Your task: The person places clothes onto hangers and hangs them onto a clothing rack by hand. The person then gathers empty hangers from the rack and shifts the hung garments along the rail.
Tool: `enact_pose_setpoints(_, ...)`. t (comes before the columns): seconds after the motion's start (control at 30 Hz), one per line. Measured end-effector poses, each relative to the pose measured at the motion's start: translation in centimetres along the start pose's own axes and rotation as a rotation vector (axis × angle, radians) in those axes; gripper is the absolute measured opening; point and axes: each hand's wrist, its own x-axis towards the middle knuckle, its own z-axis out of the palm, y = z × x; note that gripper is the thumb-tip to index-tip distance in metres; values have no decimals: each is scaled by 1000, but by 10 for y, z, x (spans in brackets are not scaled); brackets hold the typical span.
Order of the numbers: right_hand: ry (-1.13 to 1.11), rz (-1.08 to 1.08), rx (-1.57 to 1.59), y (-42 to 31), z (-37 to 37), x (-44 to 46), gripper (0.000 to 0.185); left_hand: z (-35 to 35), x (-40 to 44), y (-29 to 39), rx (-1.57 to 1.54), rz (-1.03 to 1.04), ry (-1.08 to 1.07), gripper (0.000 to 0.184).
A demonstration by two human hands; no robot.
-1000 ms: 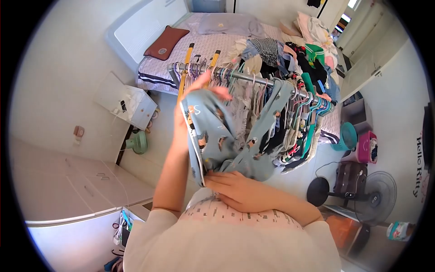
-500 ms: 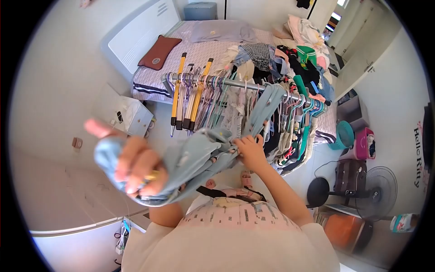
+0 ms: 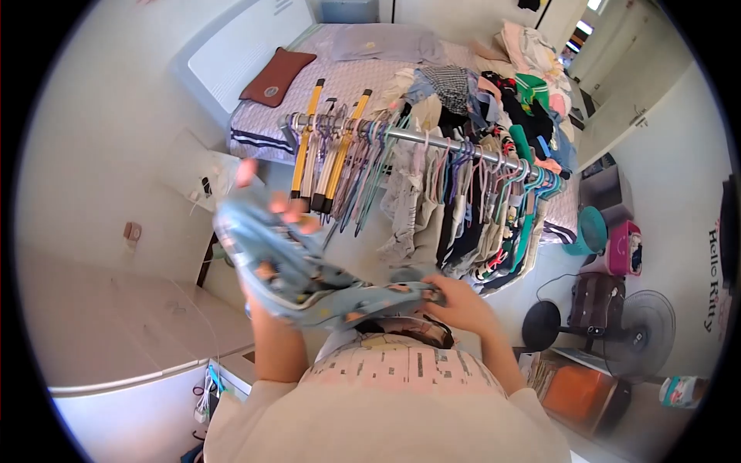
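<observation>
We have the blue garment (image 3: 289, 266) in the air on our side of the rack (image 3: 421, 136), drawn out sideways, apparently to spread it. Our right hand (image 3: 463, 306) pinches one end; blur and cloth cover our left hand (image 3: 292, 211), so we cannot tell its grip. Bare hangers (image 3: 342, 158) bunch at the rack's left end, probably leaving the right for clothes (image 3: 478, 208).

Blue cloth (image 3: 289, 266) partly hides the left hand (image 3: 292, 211), and the right hand (image 3: 465, 305) grips its other end. Past both hands stand a clothes rail (image 3: 423, 138) and a bed (image 3: 359, 76).
</observation>
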Motion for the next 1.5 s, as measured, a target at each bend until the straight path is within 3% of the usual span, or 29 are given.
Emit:
enact_pose_setpoints(0.07,148,-260,-453,14,-4,-8,47,-14,5,-17,19,-195,-117,48)
enact_pose_setpoints(0.1,144,-265,-450,5,-4,-6,47,-7,5,-29,25,-241,-106,53)
enact_pose_setpoints(0.17,183,-605,80,-30,-8,-2,49,22,5,-54,138,-325,-84,64)
enact_pose_setpoints(0.2,189,-604,78,-46,-4,-4,49,44,5,-62,244,-361,-72,70)
enact_pose_setpoints(0.23,228,-598,302,-62,2,-6,43,52,3,-68,325,-331,-118,56)
enact_pose_setpoints(0.27,265,-589,526,-74,7,-5,38,51,7,-68,321,-333,-123,56)
enact_pose_setpoints(0.3,282,-604,574,-81,6,0,27,49,15,-67,714,-142,-322,58)
enact_pose_setpoints(0.33,289,-606,574,-83,4,-2,27,53,21,-65,1100,67,-520,60)
enact_pose_setpoints(0.37,254,-440,572,-84,0,-3,23,64,19,-63,1165,120,-389,49)
enact_pose_setpoints(0.4,215,-275,566,-85,-1,-4,20,66,21,-58,1165,122,-392,49)
enact_pose_setpoints(0.47,221,-381,521,-85,-1,-1,20,65,26,-44,1431,65,-428,36)
enact_pose_setpoints(0.53,549,-801,243,-90,6,11,18,65,24,-46,1451,64,-371,25)
enact_pose_setpoints(0.6,572,-763,402,-95,11,11,23,69,25,-46,1461,-13,-444,25)
enact_pose_setpoints(0.67,406,-543,493,-84,7,11,31,76,31,-41,1476,-23,-431,27)
enact_pose_setpoints(0.73,389,-558,446,-74,-11,8,33,75,45,-29,1512,-8,-473,28)
enact_pose_setpoints(0.77,408,-528,517,-68,-21,4,29,67,52,-25,1549,64,-532,20)
enact_pose_setpoints(0.8,426,-497,587,-65,-30,1,26,66,54,-19,1546,67,-532,20)
enact_pose_setpoints(0.83,428,-497,585,-65,-37,-3,26,66,55,-12,1519,-134,-466,14)
enact_pose_setpoints(0.87,454,-489,416,-67,-44,-9,23,67,56,-8,1482,-335,-400,9)
enact_pose_setpoints(0.9,478,-477,249,-71,-49,-13,22,70,56,-6,1467,-382,-392,10)
enact_pose_setpoints(1.03,324,-435,348,-76,-61,-17,26,67,56,-19,1219,-291,-341,11)
enact_pose_setpoints(1.1,143,-392,745,-72,-60,-11,31,69,58,-18,1206,-235,-331,13)
enact_pose_setpoints(1.13,144,-393,743,-76,-58,-12,31,67,61,-19,1206,-233,-331,13)
enact_pose_setpoints(1.2,124,-388,958,-89,-52,-14,34,61,70,-22,1122,34,-612,15)
enact_pose_setpoints(1.33,-68,-344,902,-90,-54,-10,31,59,72,-29,802,-43,-707,16)
enact_pose_setpoints(1.4,-32,-523,578,-103,-46,-7,42,60,67,-34,699,-293,-806,9)
enact_pose_setpoints(1.47,-15,-603,577,-104,-33,-3,51,69,62,-47,620,-245,-905,11)
enact_pose_setpoints(1.5,-134,-490,671,-105,-30,-1,49,70,60,-47,534,-223,-868,12)
